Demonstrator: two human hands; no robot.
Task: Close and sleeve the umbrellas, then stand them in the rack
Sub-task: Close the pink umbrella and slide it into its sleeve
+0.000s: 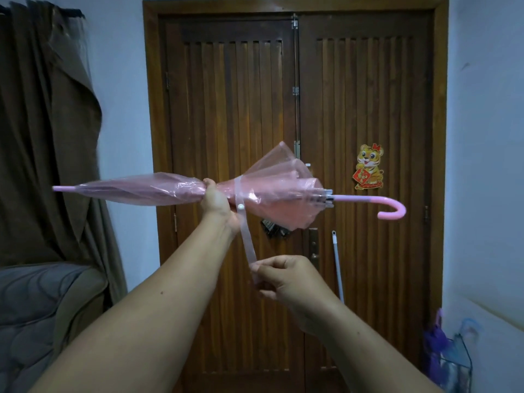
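A pink see-through umbrella (147,188) is held level in front of the door, folded, tip to the left and hooked pink handle (392,208) to the right. My left hand (217,204) grips it round the middle of the canopy. Its closure strap (246,236), with a white snap, hangs down from the canopy. My right hand (286,275) pinches the strap's lower end below the umbrella. The canopy folds right of my left hand still flare loosely.
A wire rack (465,361) at the bottom right holds purple and blue umbrellas. A wooden double door (354,95) fills the background, with a grey pole (338,268) leaning on it. A brown curtain (42,123) and grey sofa (34,302) stand at the left.
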